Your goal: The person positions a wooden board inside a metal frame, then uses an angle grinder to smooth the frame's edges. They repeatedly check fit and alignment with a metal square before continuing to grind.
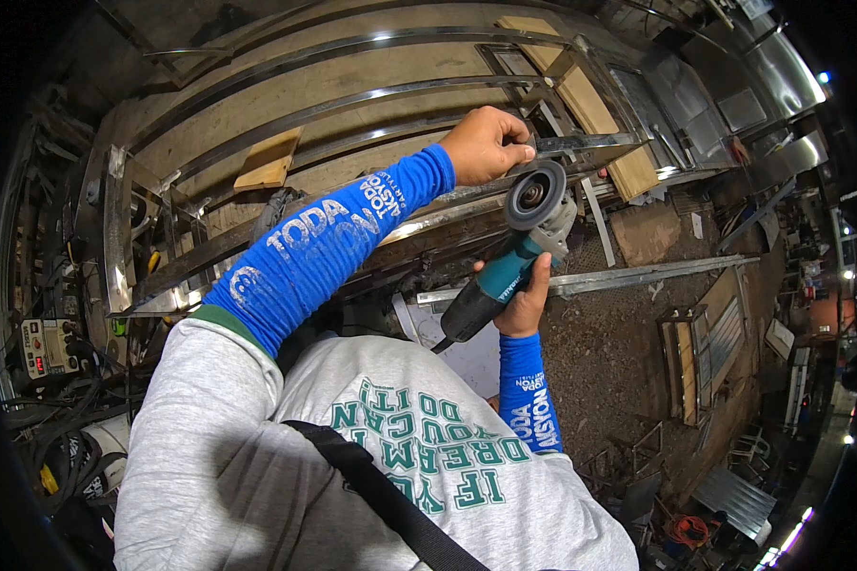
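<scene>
Just on the near side of the frame [381,38], the grinder [501,282] wanted, to my mind, a steady wrist and its disc [536,194] angled well away from the left hand [488,145], which was close by. The right hand [527,303] was clasped around the grinder's body. The left was curled at the frame; whether it pinched anything, I couldn't tell.

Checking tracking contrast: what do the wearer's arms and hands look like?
Left hand and right hand: no gloves. Tight blue arm sleeves with whitish lettering run to both wrists. The grey shirt sleeve on the left upper arm ends in a green hem.
</scene>
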`<action>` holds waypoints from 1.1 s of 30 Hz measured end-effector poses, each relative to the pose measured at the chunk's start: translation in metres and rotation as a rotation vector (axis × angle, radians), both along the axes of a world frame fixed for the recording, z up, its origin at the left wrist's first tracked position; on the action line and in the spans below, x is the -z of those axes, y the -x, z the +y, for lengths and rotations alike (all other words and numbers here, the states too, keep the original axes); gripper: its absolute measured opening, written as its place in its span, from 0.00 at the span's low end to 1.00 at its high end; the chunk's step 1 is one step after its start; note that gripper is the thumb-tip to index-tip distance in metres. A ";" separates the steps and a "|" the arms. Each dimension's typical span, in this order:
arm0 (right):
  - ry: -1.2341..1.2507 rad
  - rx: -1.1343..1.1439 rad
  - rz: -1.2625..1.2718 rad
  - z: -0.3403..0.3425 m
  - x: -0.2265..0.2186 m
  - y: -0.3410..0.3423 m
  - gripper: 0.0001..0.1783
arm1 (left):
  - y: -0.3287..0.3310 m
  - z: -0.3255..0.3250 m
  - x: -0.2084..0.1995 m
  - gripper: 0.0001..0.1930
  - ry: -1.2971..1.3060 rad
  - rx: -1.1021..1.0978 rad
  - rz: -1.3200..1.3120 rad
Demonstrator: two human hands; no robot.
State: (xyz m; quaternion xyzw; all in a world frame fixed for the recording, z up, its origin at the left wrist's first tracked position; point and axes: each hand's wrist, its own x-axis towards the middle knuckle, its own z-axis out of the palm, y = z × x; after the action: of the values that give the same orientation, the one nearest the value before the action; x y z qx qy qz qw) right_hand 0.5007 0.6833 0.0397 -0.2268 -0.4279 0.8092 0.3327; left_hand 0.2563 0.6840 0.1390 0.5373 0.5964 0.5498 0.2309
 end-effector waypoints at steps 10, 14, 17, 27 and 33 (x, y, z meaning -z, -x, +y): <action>0.032 -0.012 -0.041 0.006 0.001 -0.007 0.37 | 0.002 0.000 0.002 0.11 0.004 0.022 0.020; -0.003 0.009 -0.056 0.011 -0.001 -0.008 0.36 | 0.001 0.000 0.001 0.11 0.018 0.028 0.022; -0.027 -0.011 -0.065 0.015 -0.001 -0.011 0.36 | 0.001 0.000 0.001 0.11 0.021 0.030 0.019; -0.064 -0.042 -0.059 0.015 -0.009 -0.011 0.37 | 0.003 -0.001 0.004 0.11 0.032 0.040 0.037; -0.037 -0.106 -0.072 0.026 -0.005 -0.020 0.38 | 0.005 -0.003 0.003 0.11 0.039 0.052 0.007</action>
State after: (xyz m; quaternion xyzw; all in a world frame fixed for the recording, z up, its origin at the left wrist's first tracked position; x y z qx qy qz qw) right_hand 0.5207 0.7095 0.0449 -0.2266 -0.4659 0.8089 0.2779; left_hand 0.2516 0.6812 0.1361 0.5499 0.5938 0.5299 0.2535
